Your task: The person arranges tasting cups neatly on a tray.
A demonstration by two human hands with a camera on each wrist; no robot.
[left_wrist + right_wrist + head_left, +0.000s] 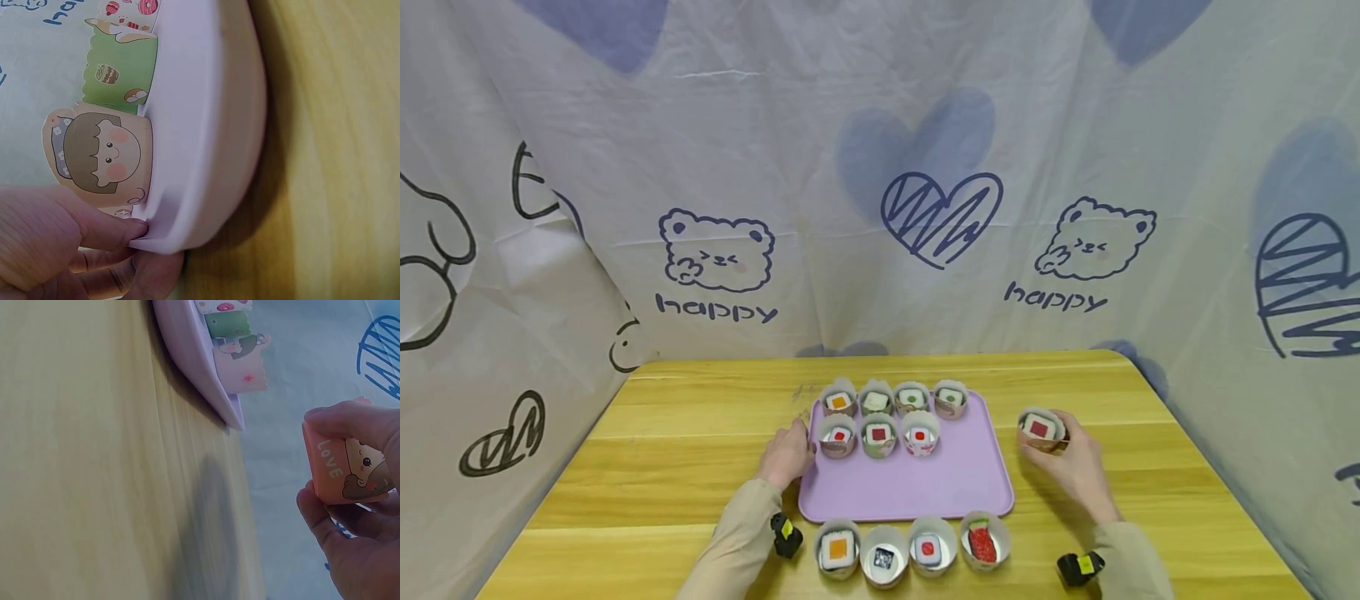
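The tray, a lilac rectangular tray with a raised rim [917, 492], serves as reference. To its right, the right hand [1078, 465] holds an orange-pink printed paper cup [334, 465] between thumb and fingers, apparently raised above the yellow wood-grain surface [692, 454]. A white block with a dark red square on top [1040, 427] sits inside the cup. At the tray's left side, the left hand [787, 454] pinches the rim, thumb inside and fingers outside.

Handling assessment: the cup looks light, with a thin wall likely to buckle under a hard squeeze. The sound hold is around the outer wall, gently, with the cup level so that the loose-looking block stays seated (its material and weight cannot be told). The tray appears smooth and stiff; its rim gives a sure hold.

Edges and room: seven patterned paper cups [880, 448] occupy the tray's far part, four behind three. Bare base shows along its near part and right of the three. The rim must be cleared from any side. Four more filled paper cups [933, 570] stand just before the tray's near edge, narrowing that approach; the right side is freer.
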